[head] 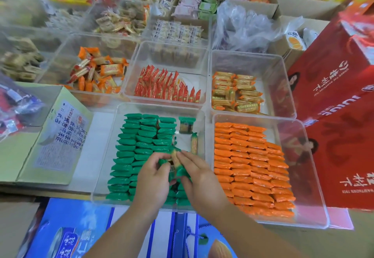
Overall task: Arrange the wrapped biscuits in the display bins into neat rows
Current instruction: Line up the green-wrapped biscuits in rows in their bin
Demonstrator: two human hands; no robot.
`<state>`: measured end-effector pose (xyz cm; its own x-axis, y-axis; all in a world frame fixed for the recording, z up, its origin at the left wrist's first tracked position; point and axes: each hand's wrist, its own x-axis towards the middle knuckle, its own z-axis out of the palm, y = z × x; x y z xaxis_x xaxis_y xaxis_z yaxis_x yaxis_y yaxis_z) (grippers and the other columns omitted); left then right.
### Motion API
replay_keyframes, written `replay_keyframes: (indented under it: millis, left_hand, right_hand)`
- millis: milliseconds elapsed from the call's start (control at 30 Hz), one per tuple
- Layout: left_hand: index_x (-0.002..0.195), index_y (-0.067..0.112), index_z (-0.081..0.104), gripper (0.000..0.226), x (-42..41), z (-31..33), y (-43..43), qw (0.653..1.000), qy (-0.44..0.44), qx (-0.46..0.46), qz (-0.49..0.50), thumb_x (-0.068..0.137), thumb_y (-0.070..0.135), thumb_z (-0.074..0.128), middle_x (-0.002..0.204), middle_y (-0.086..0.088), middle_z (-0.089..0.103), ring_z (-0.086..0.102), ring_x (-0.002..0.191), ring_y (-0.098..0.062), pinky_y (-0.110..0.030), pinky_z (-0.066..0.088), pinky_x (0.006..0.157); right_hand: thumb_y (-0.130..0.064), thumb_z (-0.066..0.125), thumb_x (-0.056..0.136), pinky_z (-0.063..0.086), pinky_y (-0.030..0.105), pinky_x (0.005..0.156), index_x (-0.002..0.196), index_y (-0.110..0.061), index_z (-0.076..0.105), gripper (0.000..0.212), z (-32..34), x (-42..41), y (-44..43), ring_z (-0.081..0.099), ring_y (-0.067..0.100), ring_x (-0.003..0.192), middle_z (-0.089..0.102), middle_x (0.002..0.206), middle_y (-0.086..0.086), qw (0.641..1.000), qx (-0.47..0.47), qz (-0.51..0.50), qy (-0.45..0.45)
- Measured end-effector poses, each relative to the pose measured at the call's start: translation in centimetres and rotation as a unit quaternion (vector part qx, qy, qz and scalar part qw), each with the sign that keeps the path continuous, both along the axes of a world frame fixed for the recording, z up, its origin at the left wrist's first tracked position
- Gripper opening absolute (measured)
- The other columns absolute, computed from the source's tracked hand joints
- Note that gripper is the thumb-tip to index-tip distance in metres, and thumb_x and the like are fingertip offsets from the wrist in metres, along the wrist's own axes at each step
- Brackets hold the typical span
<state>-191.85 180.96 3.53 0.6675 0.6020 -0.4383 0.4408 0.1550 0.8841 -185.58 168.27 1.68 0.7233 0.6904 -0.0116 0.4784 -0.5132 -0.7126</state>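
Observation:
A clear plastic bin in front of me holds green-wrapped biscuits stacked in three rows. My left hand and my right hand meet over the third row, each pinching green packets between fingers and thumb. Two loose green packets lie in the bin's bare right part, one flat and one on edge. The lower part of the third row is hidden under my hands.
To the right, a bin holds orange packets in neat rows. Behind stand bins of red, yellow and jumbled orange packets. A red carton rises at the right, a green box at the left.

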Motion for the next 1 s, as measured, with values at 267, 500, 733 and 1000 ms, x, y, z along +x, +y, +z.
replay_keyframes:
  millis: [267, 500, 733, 1000]
  left_hand:
    - [0.139, 0.050, 0.046, 0.047, -0.6, 1.5, -3.1, 0.991, -0.074, 0.067, -0.089, 0.097, 0.067, 0.033, 0.126, 0.049, 0.047, 0.044, 0.122, 0.020, -0.011, 0.037, 0.096]
    - [0.110, 0.042, 0.062, 0.020, 4.8, -0.2, -0.9, 0.983, -0.071, 0.095, -0.141, 0.100, 0.046, 0.046, 0.107, 0.021, 0.069, 0.063, 0.109, -0.003, -0.020, 0.045, 0.089]
    - [0.123, 0.013, 0.063, 0.030, 14.7, -6.8, 1.2, 0.915, 0.174, 0.205, -0.300, 0.095, 0.015, 0.053, 0.125, -0.013, 0.065, 0.060, 0.107, -0.028, -0.030, 0.047, 0.087]
    - [0.126, 0.009, 0.056, 0.044, 17.3, -10.2, 1.7, 0.867, 0.284, 0.229, -0.339, 0.090, 0.033, 0.063, 0.129, -0.014, 0.062, 0.058, 0.117, -0.032, -0.038, 0.047, 0.099]
  right_hand:
    - [-0.040, 0.068, 0.091, 0.046, 0.029, 0.109, 0.154, -0.040, 0.028, 0.075, 1.3, -1.1, 0.0, 0.045, 0.001, 0.136, 0.038, 0.152, -0.015, 0.963, 0.107, -0.104, 0.225]
    - [-0.022, 0.066, 0.097, 0.060, 0.031, 0.079, 0.131, -0.053, 0.044, 0.051, 0.9, 2.9, -2.9, 0.068, 0.003, 0.094, 0.064, 0.105, -0.030, 0.916, 0.172, -0.270, 0.240]
    - [-0.026, 0.062, 0.098, 0.058, 0.035, 0.076, 0.119, -0.043, 0.051, 0.029, 0.0, 3.1, -4.7, 0.069, 0.011, 0.084, 0.072, 0.098, -0.009, 0.877, 0.196, -0.333, 0.285]
    - [-0.030, 0.064, 0.096, 0.058, 0.059, 0.067, 0.121, -0.040, 0.052, 0.030, -0.7, 3.2, -7.1, 0.069, 0.034, 0.076, 0.072, 0.086, -0.002, 0.858, 0.208, -0.327, 0.337]
